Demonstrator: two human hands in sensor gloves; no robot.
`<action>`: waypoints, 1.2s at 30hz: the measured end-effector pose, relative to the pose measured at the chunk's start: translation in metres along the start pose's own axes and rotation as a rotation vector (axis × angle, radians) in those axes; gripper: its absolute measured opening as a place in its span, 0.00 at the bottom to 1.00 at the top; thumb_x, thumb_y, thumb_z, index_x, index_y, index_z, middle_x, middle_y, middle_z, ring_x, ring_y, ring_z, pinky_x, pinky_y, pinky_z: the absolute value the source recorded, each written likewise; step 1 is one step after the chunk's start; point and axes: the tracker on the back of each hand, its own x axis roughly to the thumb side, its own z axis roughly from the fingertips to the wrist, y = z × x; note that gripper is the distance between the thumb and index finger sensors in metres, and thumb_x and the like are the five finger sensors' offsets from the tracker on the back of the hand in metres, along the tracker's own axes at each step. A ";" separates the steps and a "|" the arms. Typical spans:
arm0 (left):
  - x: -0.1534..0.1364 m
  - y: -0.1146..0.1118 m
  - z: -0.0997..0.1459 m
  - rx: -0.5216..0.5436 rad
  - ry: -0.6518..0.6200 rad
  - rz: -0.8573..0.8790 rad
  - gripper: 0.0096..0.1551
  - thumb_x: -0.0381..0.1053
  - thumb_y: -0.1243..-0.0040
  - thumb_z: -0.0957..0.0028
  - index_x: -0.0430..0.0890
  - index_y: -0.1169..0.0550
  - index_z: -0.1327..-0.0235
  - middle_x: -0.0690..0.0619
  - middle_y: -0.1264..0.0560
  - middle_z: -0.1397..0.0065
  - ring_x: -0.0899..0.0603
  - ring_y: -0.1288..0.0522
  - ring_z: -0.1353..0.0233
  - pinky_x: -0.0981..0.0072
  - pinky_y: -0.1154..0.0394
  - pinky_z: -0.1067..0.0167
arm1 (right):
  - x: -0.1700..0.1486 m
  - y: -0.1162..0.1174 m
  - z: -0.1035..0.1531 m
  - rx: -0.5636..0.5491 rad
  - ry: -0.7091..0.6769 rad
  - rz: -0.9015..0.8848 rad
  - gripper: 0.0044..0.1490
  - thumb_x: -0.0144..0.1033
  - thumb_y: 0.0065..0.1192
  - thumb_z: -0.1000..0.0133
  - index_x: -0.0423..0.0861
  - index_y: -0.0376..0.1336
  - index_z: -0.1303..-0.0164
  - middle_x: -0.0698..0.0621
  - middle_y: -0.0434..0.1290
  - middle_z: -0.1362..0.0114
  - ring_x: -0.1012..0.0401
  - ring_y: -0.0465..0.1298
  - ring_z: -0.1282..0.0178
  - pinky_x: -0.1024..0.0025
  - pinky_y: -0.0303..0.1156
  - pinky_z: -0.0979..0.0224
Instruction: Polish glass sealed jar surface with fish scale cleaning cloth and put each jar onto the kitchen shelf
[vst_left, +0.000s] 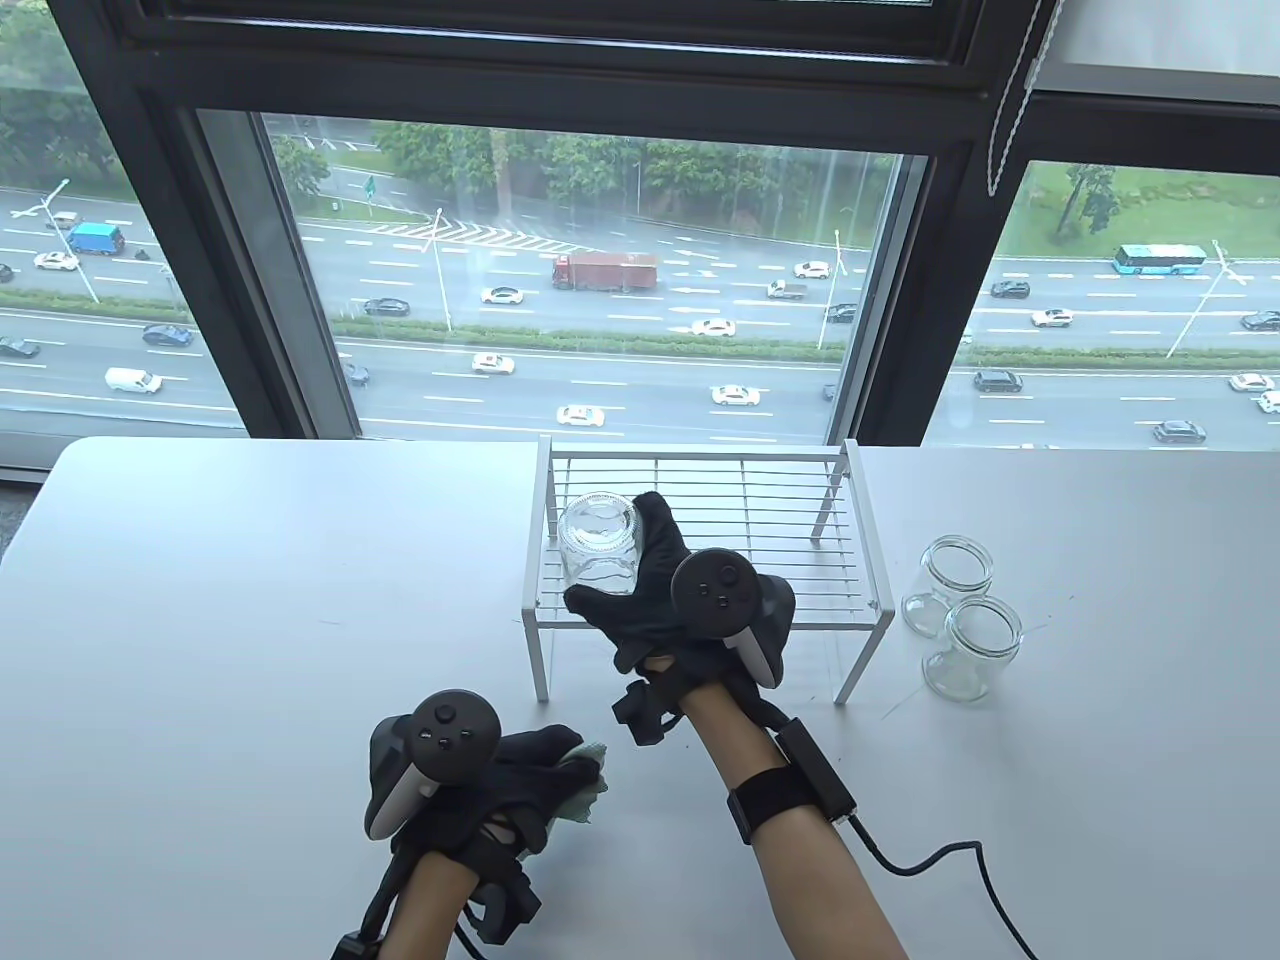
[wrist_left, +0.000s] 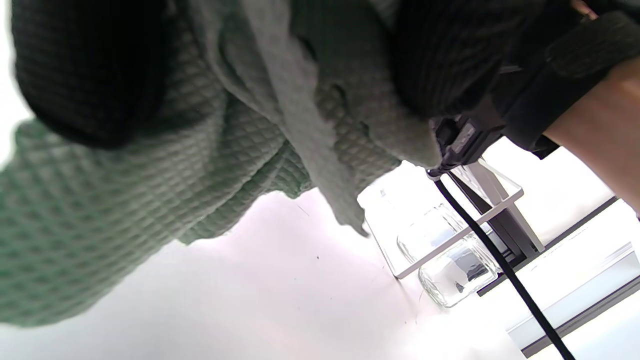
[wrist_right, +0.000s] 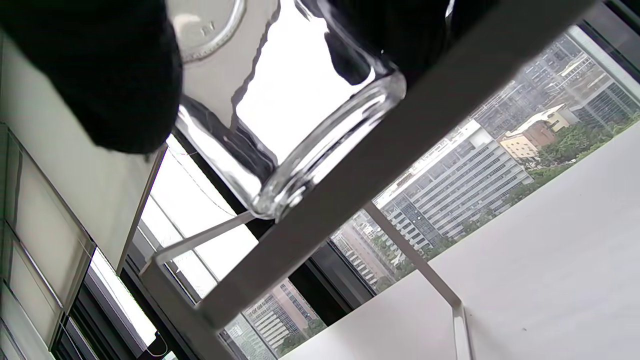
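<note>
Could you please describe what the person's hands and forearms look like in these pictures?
Both hands, left hand and right hand, wear black knit gloves with dark, round-headed trackers with pale handles on their backs. The forearms are bare; the right has a black wrist strap and a black cable.

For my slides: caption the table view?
Right hand sets jar on shelf; left hand grips cloth.

The left front corner of the rack (vst_left: 700, 520) is taken up by a jar (vst_left: 598, 548) and the right hand (vst_left: 690, 600) wrapped round it; the wire top to the right and behind is left bare. Two jars (vst_left: 960, 615), touching, are stood on the surface (vst_left: 200, 600) just right of the rack. Wide bare surface is left to the left. Passage beneath the rack is bounded by its legs.
</note>
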 end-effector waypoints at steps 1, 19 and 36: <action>0.000 0.000 0.000 0.000 0.000 -0.002 0.31 0.63 0.34 0.49 0.45 0.17 0.41 0.35 0.15 0.42 0.27 0.15 0.50 0.48 0.14 0.61 | 0.000 -0.003 0.002 -0.001 -0.007 0.001 0.74 0.59 0.78 0.59 0.39 0.38 0.19 0.34 0.55 0.18 0.32 0.65 0.25 0.30 0.59 0.29; 0.005 -0.009 -0.003 0.037 -0.085 -0.036 0.31 0.63 0.35 0.49 0.46 0.17 0.41 0.35 0.15 0.42 0.27 0.14 0.50 0.48 0.14 0.60 | -0.067 -0.149 0.099 -0.170 0.013 0.279 0.59 0.64 0.67 0.53 0.50 0.47 0.16 0.35 0.49 0.14 0.35 0.57 0.18 0.34 0.52 0.21; 0.017 -0.015 -0.002 0.101 -0.207 -0.009 0.31 0.64 0.36 0.49 0.46 0.18 0.40 0.35 0.15 0.41 0.27 0.15 0.49 0.48 0.14 0.60 | -0.207 -0.179 0.130 -0.131 0.441 0.506 0.55 0.64 0.63 0.51 0.56 0.48 0.16 0.34 0.43 0.13 0.33 0.51 0.17 0.33 0.52 0.22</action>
